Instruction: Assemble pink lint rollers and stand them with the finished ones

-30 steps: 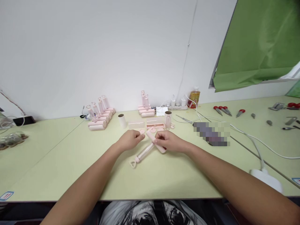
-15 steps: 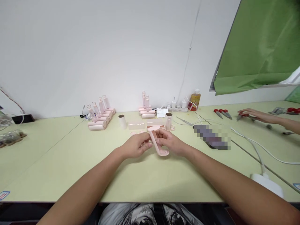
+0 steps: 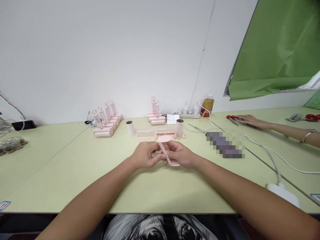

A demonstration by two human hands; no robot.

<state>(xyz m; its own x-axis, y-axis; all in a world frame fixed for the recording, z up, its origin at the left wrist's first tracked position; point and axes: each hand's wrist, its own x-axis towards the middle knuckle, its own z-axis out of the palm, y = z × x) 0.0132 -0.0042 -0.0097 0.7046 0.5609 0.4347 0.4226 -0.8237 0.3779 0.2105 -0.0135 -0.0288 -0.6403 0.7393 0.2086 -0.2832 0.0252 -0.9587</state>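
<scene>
A pink plastic casing part with rounded end plates [image 3: 165,138] is held tilted above the table. My right hand [image 3: 183,155] grips it from the right, fingers curled behind and inside it. My left hand [image 3: 146,155] closes on its left side, thumb pressed to the long edge; the other fingers are partly hidden. Just beyond are an open pink case [image 3: 166,134], a clear lid [image 3: 145,133] and a small clear tube [image 3: 179,131]. White paper rolls with brown cores stand on either side, one at the left [image 3: 130,128].
Several pink rollers [image 3: 103,132] with upright clear handles line the back left. Scissors [image 3: 195,127], a blurred-out object [image 3: 225,145], white cables and a drink bottle [image 3: 207,106] lie or stand to the right. A co-worker's hand [image 3: 250,120] rests by red-handled tools [image 3: 228,117].
The pink casing has turned slightly, and my left thumb has come over onto its edge. The co-worker's hand has moved left onto the red-handled tools.
</scene>
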